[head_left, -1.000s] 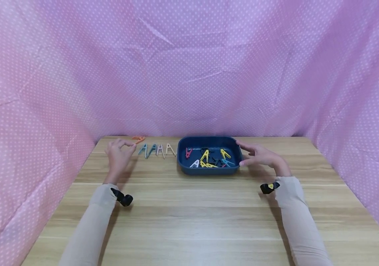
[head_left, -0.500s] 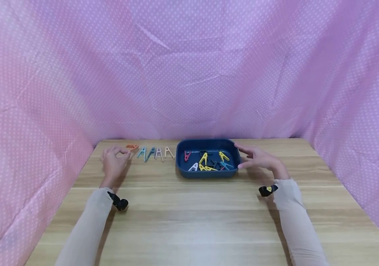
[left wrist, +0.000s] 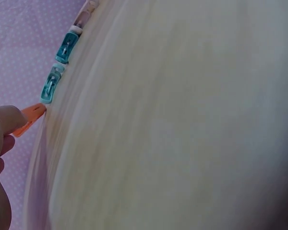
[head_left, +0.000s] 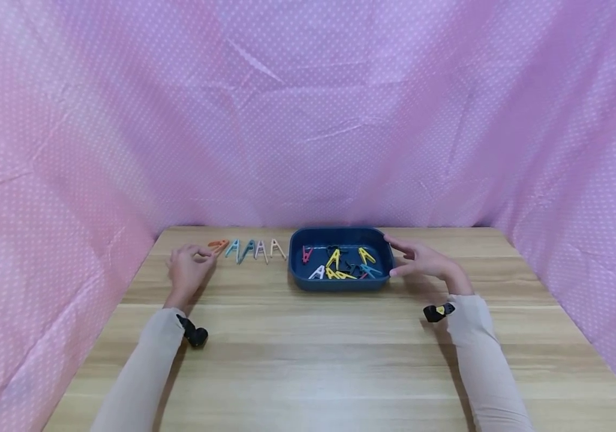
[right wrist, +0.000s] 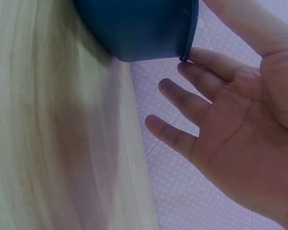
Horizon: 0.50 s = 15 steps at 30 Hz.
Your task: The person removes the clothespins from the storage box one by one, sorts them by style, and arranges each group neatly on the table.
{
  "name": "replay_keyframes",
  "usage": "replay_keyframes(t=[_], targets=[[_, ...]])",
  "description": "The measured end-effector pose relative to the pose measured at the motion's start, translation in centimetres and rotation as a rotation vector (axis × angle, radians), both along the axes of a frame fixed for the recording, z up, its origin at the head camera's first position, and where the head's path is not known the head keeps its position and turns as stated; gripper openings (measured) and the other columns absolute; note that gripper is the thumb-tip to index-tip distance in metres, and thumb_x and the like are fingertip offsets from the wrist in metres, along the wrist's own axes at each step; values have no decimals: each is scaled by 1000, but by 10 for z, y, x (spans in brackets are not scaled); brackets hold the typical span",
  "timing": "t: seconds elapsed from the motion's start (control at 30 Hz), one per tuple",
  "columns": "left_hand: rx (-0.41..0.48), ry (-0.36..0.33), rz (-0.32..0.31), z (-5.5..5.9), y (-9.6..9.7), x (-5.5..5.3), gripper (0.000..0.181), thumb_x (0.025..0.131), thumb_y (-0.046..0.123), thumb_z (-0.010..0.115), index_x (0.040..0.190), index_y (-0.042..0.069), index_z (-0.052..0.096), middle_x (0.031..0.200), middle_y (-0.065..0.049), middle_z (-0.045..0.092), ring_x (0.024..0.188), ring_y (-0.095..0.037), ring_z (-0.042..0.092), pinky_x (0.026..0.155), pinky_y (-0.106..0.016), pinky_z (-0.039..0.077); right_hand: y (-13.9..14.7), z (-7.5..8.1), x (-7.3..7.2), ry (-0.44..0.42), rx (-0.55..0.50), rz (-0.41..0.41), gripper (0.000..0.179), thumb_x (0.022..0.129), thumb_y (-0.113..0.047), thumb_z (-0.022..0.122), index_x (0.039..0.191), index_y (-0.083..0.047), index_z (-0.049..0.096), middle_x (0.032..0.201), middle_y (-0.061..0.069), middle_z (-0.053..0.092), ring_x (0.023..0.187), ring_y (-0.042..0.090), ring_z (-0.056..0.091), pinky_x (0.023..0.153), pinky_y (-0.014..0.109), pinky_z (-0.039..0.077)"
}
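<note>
My left hand (head_left: 188, 270) pinches an orange clothespin (left wrist: 31, 119) between thumb and finger, at the left end of a row of clothespins near the table's back edge. Beside it in the row are a light teal clothespin (head_left: 233, 248), a darker blue-teal one, a pale pinkish one and a cream clothespin (head_left: 277, 248). My right hand (head_left: 422, 261) has its fingers extended and spread, touching the right end of a dark blue bin (head_left: 342, 285). In the right wrist view, some fingertips (right wrist: 186, 69) lie right at the bin's rim, while the lower two stand apart from it.
Inside the bin lie several clothespins: yellow ones (head_left: 333, 259), a red one (head_left: 306, 255), a white one (head_left: 316, 272), a blue one and dark ones. A pink dotted cloth (head_left: 308, 132) hangs behind and beside the wooden table (head_left: 308, 348).
My left hand has brought the orange clothespin nearer and slightly left, from behind the row to its left end, and turned it. The right hand has stayed at the bin.
</note>
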<state>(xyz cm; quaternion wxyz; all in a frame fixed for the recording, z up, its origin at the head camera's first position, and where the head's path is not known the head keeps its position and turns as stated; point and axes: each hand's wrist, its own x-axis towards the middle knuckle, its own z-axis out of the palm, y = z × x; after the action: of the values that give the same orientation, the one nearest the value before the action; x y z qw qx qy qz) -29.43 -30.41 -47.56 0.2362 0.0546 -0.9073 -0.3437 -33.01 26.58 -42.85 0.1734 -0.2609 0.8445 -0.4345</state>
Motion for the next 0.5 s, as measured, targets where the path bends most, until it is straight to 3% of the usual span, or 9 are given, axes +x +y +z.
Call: replay_keyframes(t=[0.3,0.5], targets=[[-30,-51,-56,-1,-3,-2,14,87,18,79,88,5,75,118,-21,67,109,-38,45,97,-57,23,3,0,0,4,-1,8,93,89,-23,79,162,-11,24,170,16,18,156,43,15,120,65,18],[5,-78,-81,-1,-3,-2,15,87,19,79,90,5,76,117,-21,67,110,-37,45,99,-57,21,2,0,-1,10,12,3,93,89,-25,80,162,-11,25,170,16,18,156,42,17,120,64,20]])
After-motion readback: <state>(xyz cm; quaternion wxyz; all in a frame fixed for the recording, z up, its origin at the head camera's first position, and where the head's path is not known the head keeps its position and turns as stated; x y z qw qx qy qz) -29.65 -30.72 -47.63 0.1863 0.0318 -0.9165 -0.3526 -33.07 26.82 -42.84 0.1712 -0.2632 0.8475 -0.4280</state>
